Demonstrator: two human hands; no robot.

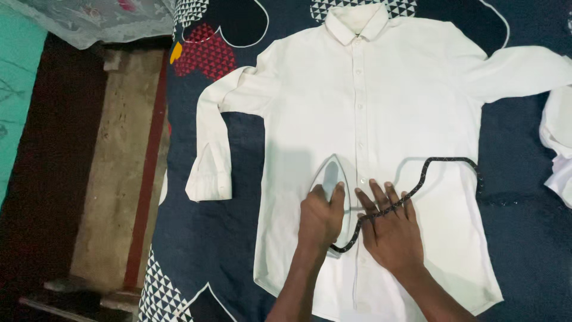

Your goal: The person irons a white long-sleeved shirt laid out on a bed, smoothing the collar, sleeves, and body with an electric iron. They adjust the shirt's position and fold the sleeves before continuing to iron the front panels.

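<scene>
Iron (329,179), white w/ a pointed nose aimed toward the far side, sits on the lower front of a white shirt (411,113) just left of the button placket. Left hand (322,217) is clenched over the iron's handle, fingers wrapped on top, so most of the body is hidden under it. Right hand (390,229) is released, laid flat w/ fingers spread on the fabric just right of the placket, touching the cloth and right beside the left hand. Black speckled cord (426,173) runs from the iron's near end, passes over the right hand's fingers, then loops far-right across the shirt toward its right side seam.

Shirt is spread buttoned-up, collar at the far edge, hem at the near edge close to the pic's bottom. Left sleeve (208,155) is bent down alongside the body w/ a gap of bedding between; right sleeve goes out to the right edge. It all lies on a bed (524,209) w/ a dark navy cover that has red hearts and black-white triangle patches.

Room-wise: lots of open shirt on the far side of the iron up to the collar, less on the near side before the hem. Bed's left edge drops to a concrete ledge (113,173). Another white cloth (560,149) is bunched at the right edge.
</scene>
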